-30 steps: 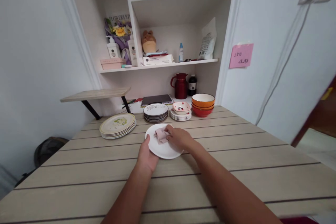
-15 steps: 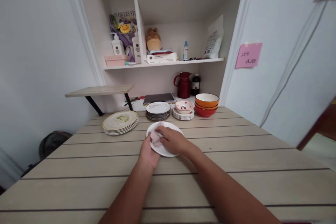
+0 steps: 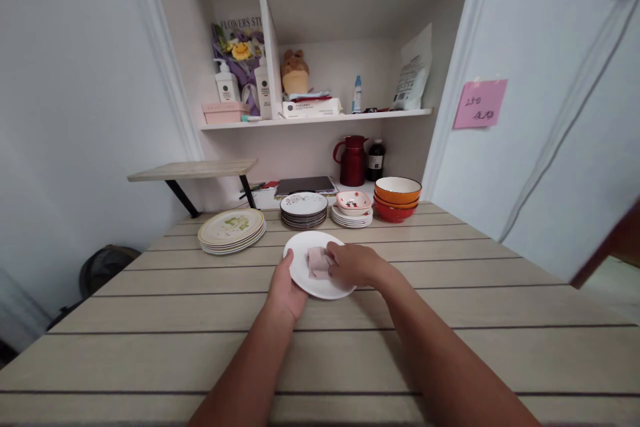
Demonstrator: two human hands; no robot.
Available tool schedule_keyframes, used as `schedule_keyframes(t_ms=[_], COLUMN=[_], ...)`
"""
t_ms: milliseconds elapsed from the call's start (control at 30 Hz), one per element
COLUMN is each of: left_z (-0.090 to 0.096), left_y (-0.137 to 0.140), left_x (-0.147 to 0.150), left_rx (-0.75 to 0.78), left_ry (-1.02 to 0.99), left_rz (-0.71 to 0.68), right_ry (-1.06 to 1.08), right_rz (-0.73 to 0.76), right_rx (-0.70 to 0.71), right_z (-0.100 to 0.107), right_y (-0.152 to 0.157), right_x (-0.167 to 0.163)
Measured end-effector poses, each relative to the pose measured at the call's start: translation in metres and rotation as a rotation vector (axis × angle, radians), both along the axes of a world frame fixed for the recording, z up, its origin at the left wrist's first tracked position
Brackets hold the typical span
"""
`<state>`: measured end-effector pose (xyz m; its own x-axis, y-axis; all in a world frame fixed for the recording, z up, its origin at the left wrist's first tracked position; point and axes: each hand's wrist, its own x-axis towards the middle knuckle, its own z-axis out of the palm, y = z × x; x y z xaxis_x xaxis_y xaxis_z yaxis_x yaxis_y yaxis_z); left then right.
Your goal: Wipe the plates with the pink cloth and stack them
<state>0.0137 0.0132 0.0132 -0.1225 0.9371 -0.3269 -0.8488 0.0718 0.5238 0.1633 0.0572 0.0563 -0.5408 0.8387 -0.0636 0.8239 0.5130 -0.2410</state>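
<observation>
A round white plate (image 3: 305,250) is held above the table, tilted a little. My left hand (image 3: 289,290) grips its left edge, with the thumb on the rim and the other fingers underneath. Closed round a folded pale pink cloth (image 3: 318,263), my right hand (image 3: 355,265) presses it on the middle of the plate. The ends of the right fingers are partly hidden by the hand itself.
Behind the plate stand cream plates (image 3: 231,227), dark-rimmed plates (image 3: 303,204), small white plates with a pink bowl (image 3: 353,201) on top, and orange and red bowls (image 3: 397,197). A small raised stand (image 3: 193,171) is at the left. A red jug (image 3: 353,160) stands at the back.
My right hand has slid the cloth from the plate's left part to its middle and right. The left hand keeps its hold on the rim. The view has shifted slightly.
</observation>
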Motion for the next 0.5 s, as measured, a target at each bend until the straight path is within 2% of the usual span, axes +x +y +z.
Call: schedule_keyframes(t_ms=[133, 233, 333, 500], left_z=[0.003, 0.004, 0.004, 0.002], left_y=[-0.001, -0.002, -0.001, 0.003], left_x=[-0.001, -0.004, -0.004, -0.001], left_rx=[-0.019, -0.023, -0.007, 0.015], left_ry=[-0.016, -0.028, -0.036, -0.024], left_rz=[-0.028, -0.040, -0.040, 0.026], right_ry=[0.048, 0.123, 0.199, 0.273], right_rz=[0.195, 0.274, 0.282, 0.211], right_rx=[-0.031, -0.008, 0.024, 0.092], right_z=[0.003, -0.002, -0.011, -0.021], right_y=[-0.016, -0.020, -0.015, -0.002], right_x=[-0.006, -0.016, -0.027, -0.037])
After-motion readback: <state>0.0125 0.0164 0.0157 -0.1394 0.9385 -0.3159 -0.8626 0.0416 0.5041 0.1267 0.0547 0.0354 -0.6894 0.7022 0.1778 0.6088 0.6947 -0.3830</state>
